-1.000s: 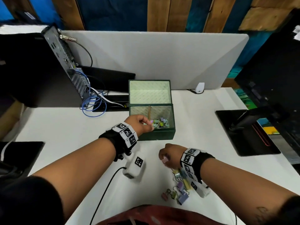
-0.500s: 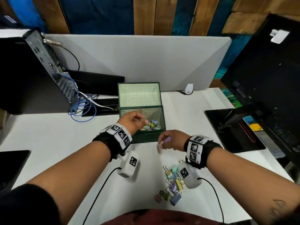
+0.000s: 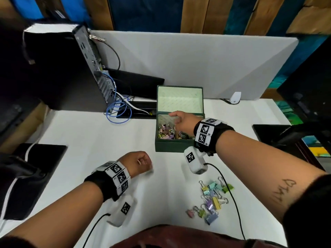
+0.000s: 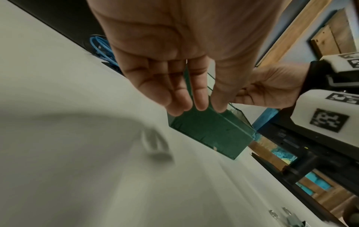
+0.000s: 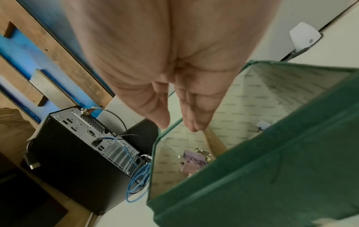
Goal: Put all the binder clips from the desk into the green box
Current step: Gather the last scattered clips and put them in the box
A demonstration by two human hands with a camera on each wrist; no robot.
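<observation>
The green box (image 3: 172, 146) stands open on the white desk, its lid up, with several pastel binder clips (image 3: 166, 133) inside. My right hand (image 3: 179, 120) hovers over the box with straight fingers and holds nothing; the right wrist view shows its fingertips (image 5: 196, 127) above the box (image 5: 272, 176) and the clips in it (image 5: 194, 159). My left hand (image 3: 138, 162) hangs above the desk, left of the box front. In the left wrist view its fingers (image 4: 200, 106) are straight and empty before the box (image 4: 209, 132). A pile of several clips (image 3: 211, 199) lies near the front edge.
A black computer tower (image 3: 68, 72) with a blue cable (image 3: 116, 113) stands at the back left. A grey divider panel (image 3: 197, 65) closes the back. A black pad (image 3: 26, 176) lies at the left, a black monitor base (image 3: 286, 136) at the right.
My right hand has gone from the desk to above the box, and the pink clip it pinched is no longer in it. My left hand has drawn back from the box towards me.
</observation>
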